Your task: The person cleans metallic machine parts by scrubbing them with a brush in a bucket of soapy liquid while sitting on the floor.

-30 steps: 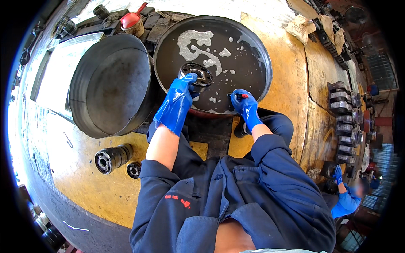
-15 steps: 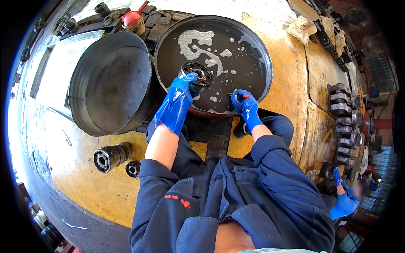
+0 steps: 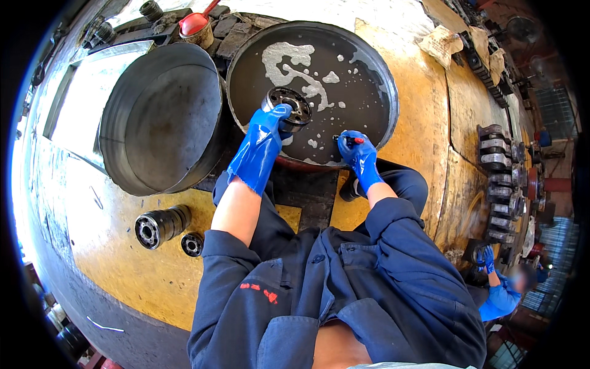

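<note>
In blue rubber gloves, both my hands are over the near side of a wide round pan of dark liquid with pale foam patches. My left hand is closed around a thick, shiny dark metal ring part with holes in its face, tilted above the liquid. Near the pan's right front rim, my right hand is closed on a small black-and-red tool; its exact kind is mostly hidden by the fingers.
An empty-looking round metal tub adjoins the pan on the left. A dark cylindrical metal part and a smaller ring part lie on the yellow floor. A red scoop sits behind. Crankshafts and a co-worker are at right.
</note>
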A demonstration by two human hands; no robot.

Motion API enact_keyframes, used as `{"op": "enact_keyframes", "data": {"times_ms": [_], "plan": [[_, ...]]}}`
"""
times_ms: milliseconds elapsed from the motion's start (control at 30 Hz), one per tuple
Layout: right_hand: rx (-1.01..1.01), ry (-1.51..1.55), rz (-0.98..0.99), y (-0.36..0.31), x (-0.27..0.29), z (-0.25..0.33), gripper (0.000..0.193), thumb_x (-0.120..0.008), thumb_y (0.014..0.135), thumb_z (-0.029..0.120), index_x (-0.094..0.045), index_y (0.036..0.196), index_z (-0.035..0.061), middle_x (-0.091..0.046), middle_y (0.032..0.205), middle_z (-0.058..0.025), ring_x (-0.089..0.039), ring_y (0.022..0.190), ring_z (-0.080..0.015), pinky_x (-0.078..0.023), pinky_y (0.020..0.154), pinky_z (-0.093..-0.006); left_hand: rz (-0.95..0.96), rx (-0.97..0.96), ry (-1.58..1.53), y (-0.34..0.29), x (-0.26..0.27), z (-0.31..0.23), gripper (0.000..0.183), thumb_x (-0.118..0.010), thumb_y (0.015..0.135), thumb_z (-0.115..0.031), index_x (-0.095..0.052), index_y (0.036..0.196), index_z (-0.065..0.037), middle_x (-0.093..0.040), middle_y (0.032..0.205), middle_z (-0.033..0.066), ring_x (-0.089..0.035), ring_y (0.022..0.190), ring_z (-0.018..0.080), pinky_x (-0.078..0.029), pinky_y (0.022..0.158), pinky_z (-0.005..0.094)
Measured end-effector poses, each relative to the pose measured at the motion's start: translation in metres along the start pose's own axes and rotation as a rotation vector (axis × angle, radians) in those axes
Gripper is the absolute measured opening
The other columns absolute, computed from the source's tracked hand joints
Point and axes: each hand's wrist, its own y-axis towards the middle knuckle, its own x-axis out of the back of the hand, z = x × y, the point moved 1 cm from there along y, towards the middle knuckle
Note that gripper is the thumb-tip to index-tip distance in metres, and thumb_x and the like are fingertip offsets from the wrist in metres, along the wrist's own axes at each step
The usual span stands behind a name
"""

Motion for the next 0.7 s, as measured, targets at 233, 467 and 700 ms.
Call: {"op": "enact_keyframes", "data": {"times_ms": [233, 467, 700], "plan": [[-0.066, 0.121, -0.038, 0.0, -0.009, -0.015, 0.023, -0.061, 0.094, 0.035, -0.073, 0.089, 0.0156, -0.075, 0.093, -0.0103, -0.072, 0.093, -0.0356, -0.058, 0.08, -0.0432, -0.089, 0.037, -0.04, -0.014, -0.023, -0.015, 0.056, -0.066, 0.088, -0.008, -0.053, 0.142, -0.006, -0.069, 0.125, 0.0173, -0.074, 0.105, 0.0318, -0.067, 0.081, 0.0451], [-0.162, -0.12, 0.085, 0.001, -0.003, -0.015, 0.028, -0.059, 0.096, 0.044, -0.075, 0.099, 0.0214, -0.075, 0.11, -0.0062, -0.068, 0.111, -0.0327, -0.056, 0.096, -0.0433, -0.201, 0.055, 0.023, -0.017, -0.015, -0.023, 0.043, -0.069, 0.091, -0.015, -0.063, 0.132, -0.006, -0.07, 0.129, 0.0146, -0.071, 0.112, 0.0326, -0.062, 0.088, 0.0515], [-0.239, -0.027, 0.095, -0.003, 0.007, -0.005, 0.035, -0.059, 0.095, 0.049, -0.076, 0.11, 0.0222, -0.073, 0.12, -0.0081, -0.068, 0.116, -0.0305, -0.056, 0.098, -0.0432, -0.212, 0.013, -0.043, -0.004, 0.013, -0.043, 0.04, -0.07, 0.091, -0.019, -0.065, 0.129, -0.01, -0.07, 0.128, 0.0134, -0.07, 0.11, 0.0334, -0.061, 0.087, 0.0487]]}}
